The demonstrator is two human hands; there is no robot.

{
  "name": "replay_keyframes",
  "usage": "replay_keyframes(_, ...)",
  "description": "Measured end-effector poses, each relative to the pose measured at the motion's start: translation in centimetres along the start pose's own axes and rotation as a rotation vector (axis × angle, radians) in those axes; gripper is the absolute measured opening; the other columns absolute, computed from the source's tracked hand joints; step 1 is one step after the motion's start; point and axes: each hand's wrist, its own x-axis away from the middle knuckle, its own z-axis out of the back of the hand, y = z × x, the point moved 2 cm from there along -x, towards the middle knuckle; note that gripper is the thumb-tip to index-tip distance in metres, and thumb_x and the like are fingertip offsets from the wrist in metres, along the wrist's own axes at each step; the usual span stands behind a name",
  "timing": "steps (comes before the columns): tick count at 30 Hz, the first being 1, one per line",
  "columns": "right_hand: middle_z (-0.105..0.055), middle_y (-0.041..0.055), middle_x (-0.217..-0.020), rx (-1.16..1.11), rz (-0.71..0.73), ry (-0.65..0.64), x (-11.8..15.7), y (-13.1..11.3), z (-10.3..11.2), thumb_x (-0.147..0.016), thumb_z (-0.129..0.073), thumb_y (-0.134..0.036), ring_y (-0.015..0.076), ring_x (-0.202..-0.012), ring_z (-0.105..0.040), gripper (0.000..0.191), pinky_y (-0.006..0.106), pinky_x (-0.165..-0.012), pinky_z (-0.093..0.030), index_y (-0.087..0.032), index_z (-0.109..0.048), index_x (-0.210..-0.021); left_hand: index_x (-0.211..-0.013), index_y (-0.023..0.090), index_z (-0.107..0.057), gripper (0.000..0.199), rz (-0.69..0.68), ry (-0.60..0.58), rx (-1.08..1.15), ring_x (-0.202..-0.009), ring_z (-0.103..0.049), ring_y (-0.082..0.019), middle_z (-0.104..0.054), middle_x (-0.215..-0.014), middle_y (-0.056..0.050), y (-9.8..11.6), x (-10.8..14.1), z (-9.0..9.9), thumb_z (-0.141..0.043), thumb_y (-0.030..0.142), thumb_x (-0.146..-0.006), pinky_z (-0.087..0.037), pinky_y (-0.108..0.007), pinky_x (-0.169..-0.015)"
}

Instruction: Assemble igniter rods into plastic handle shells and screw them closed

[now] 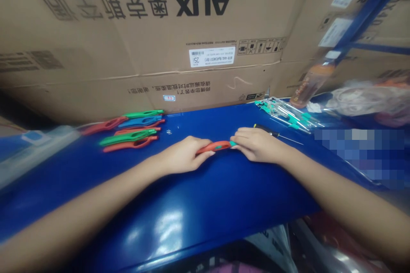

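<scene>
Over the middle of the blue table, my left hand (187,153) is closed around one end of an orange plastic handle (221,146) with a slot in it. Fingers of my right hand (258,144) pinch a small teal piece (232,143) at the handle's other end; most of this piece is hidden by the fingers. A screwdriver (265,129) with a black and yellow grip lies just behind my right hand. To the left are several similar plastic handles in green (128,137), blue (140,121) and orange-red (105,125).
Thin metal rods with teal parts (290,115) lie in a pile at the back right, near an orange-labelled bottle (312,85) and plastic bags (355,98). A large cardboard box (128,51) walls off the back of the blue table (198,204). Clear plastic (41,151) lies left.
</scene>
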Motion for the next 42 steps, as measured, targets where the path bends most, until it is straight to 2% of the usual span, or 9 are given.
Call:
replay_keyframes(5, -0.066, 0.0093, -0.082, -0.09, -0.096, -0.048, 0.0, 0.8, -0.9, -0.099, -0.049, -0.024, 0.0212, -0.079, -0.058, 0.021, 0.032, -0.072, -0.047, -0.014, -0.067, -0.095, -0.115, 0.017, -0.063, 0.03, -0.013, 0.039, -0.185, -0.089, -0.067, -0.022, -0.071, -0.1, -0.009, -0.4, -0.2, -1.1, -0.043, 0.036, -0.102, -0.05, -0.031, -0.077)
replay_keyframes(11, -0.065, 0.0083, -0.089, -0.231, -0.256, -0.125, -0.1, 1.3, -1.3, -0.095, -0.054, -0.023, 0.0214, -0.084, -0.06, 0.011, 0.032, -0.074, -0.047, -0.016, -0.062, -0.095, -0.13, 0.02, -0.057, 0.046, 0.061, 0.034, -0.346, -0.091, -0.068, -0.025, -0.068, -0.11, -0.01, -0.7, -0.5, -1.7, -0.034, 0.049, -0.104, -0.052, -0.032, -0.072)
replay_keyframes(16, -0.068, 0.0082, -0.096, -0.351, -0.295, -0.123, -0.2, 1.5, -0.8, -0.098, -0.054, -0.029, 0.0209, -0.089, -0.063, 0.016, 0.032, -0.08, -0.047, -0.018, -0.065, -0.1, -0.132, 0.024, -0.055, 0.046, 0.041, 0.048, -0.315, -0.101, -0.067, -0.024, -0.066, -0.118, -0.007, -1.6, -0.5, -1.1, -0.034, 0.052, -0.103, -0.052, -0.033, -0.082)
replay_keyframes(19, -0.069, 0.0072, -0.094, -0.375, -0.363, -0.116, -0.1, 2.0, -0.4, -0.096, -0.057, -0.028, 0.0202, -0.086, -0.063, 0.013, 0.031, -0.077, -0.047, -0.017, -0.065, -0.096, -0.13, 0.024, -0.057, 0.045, 0.019, 0.08, -0.238, -0.108, -0.064, -0.023, -0.066, -0.12, -0.006, -2.4, -0.7, -0.6, -0.036, 0.053, -0.102, -0.05, -0.033, -0.091)
replay_keyframes(23, -0.069, 0.0064, -0.089, -0.393, -0.413, -0.107, 0.4, 3.0, 0.0, -0.093, -0.061, -0.029, 0.0191, -0.08, -0.062, 0.013, 0.03, -0.071, -0.046, -0.017, -0.066, -0.094, -0.124, 0.023, -0.059, 0.045, 0.046, 0.079, -0.243, -0.107, -0.065, -0.025, -0.067, -0.119, -0.006, -3.0, -0.8, -0.4, -0.039, 0.055, -0.101, -0.05, -0.035, -0.089)
replay_keyframes(29, -0.068, 0.009, -0.088, -0.368, -0.314, -0.104, 0.8, 3.3, 0.2, -0.098, -0.054, -0.034, 0.019, -0.077, -0.062, 0.026, 0.031, -0.071, -0.046, -0.015, -0.071, -0.096, -0.119, 0.02, -0.057, 0.042, 0.035, 0.081, -0.289, -0.1, -0.066, -0.026, -0.069, -0.114, -0.008, -3.2, -0.4, -1.1, -0.04, 0.053, -0.101, -0.05, -0.036, -0.084)
replay_keyframes(33, -0.067, 0.0083, -0.084, -0.331, -0.293, -0.097, 0.6, 3.0, 0.4, -0.099, -0.053, -0.033, 0.0184, -0.074, -0.061, 0.027, 0.03, -0.069, -0.045, -0.014, -0.072, -0.096, -0.123, 0.02, -0.055, 0.04, 0.025, 0.091, -0.301, -0.104, -0.065, -0.027, -0.067, -0.119, -0.009, -3.1, -0.3, -1.3, -0.039, 0.051, -0.102, -0.05, -0.037, -0.086)
replay_keyframes(38, -0.068, 0.0065, -0.087, -0.311, -0.384, -0.218, 0.3, 2.6, 0.6, -0.093, -0.06, -0.03, 0.0171, -0.075, -0.06, 0.018, 0.028, -0.066, -0.041, -0.017, -0.071, -0.092, -0.122, 0.019, -0.055, 0.04, 0.048, 0.067, -0.385, -0.098, -0.062, -0.028, -0.066, -0.11, -0.01, -2.8, -0.8, -1.5, -0.039, 0.049, -0.102, -0.049, -0.039, -0.084)
replay_keyframes(42, -0.064, 0.0038, -0.083, -0.277, -0.385, -0.275, 0.6, 2.9, 0.9, -0.087, -0.066, -0.03, 0.015, -0.071, -0.055, 0.013, 0.026, -0.061, -0.037, -0.018, -0.069, -0.085, -0.125, 0.019, -0.055, 0.038, 0.037, 0.081, -0.385, -0.098, -0.061, -0.026, -0.062, -0.114, -0.01, -2.3, -0.6, -1.3, -0.045, 0.045, -0.1, -0.049, -0.038, -0.085)
